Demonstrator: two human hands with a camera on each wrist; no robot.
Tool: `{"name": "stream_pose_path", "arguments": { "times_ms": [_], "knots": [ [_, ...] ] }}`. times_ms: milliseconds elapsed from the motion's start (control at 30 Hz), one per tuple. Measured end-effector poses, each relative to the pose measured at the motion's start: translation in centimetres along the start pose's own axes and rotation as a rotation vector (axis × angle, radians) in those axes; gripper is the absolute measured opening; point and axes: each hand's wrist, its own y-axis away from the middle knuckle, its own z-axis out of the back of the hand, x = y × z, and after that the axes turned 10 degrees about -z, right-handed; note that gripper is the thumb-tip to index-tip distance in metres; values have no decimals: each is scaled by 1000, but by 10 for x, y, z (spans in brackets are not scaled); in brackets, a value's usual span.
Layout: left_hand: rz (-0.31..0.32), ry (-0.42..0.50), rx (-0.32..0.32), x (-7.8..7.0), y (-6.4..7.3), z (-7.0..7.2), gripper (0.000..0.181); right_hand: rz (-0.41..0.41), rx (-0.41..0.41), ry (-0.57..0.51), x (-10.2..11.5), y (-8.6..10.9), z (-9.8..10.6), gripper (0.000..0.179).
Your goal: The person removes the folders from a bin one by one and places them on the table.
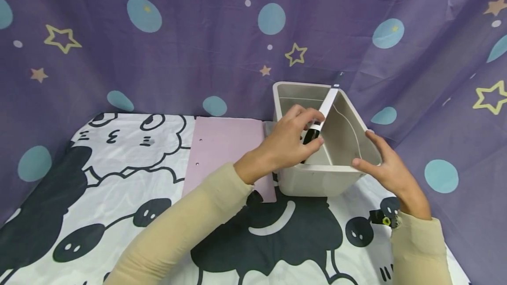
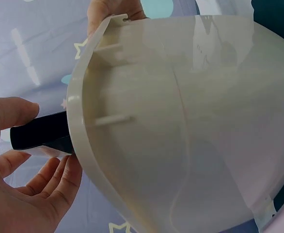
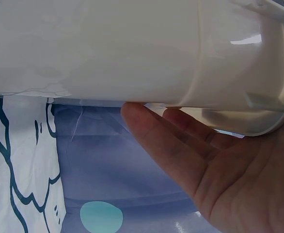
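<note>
A purple fabric backdrop (image 1: 222, 65) printed with pale blue ovals and yellow and tan stars fills the upper part of the head view. Below it spreads a white cloth with black cartoon figures (image 1: 95, 201). On this cloth, right of the middle and close to the backdrop, stands an open-topped beige plastic bin (image 1: 313, 181) with rounded corners and a smooth rim. A person reaches toward the bin from both sides, the arms in cream long sleeves (image 1: 190, 219). Just left of the bin lies a flat pink rectangular sheet (image 1: 225, 144) with small holes near its left edge.

The left hand (image 1: 287, 137) is over the near left part of the bin, grasping the black section of a long, narrow white-and-black object (image 1: 328, 102) between thumb and fingers. That object slants across the bin's opening, its white length running from the left hand toward the far rim; its exact kind cannot be told. The right hand (image 1: 390, 166) grips the bin's near right corner, thumb over the rim and fingers along the outer wall. Beside the right wrist sits a small black device with a yellow round piece (image 1: 378, 217)
</note>
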Motion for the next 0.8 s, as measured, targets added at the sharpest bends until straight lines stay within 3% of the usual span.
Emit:
{"name": "stream_pose_path", "arguments": {
  "times_ms": [800],
  "knots": [
    [0,3,-68,18,12,20,36,10,2,-3,1,3,1,89]
  ]
}}
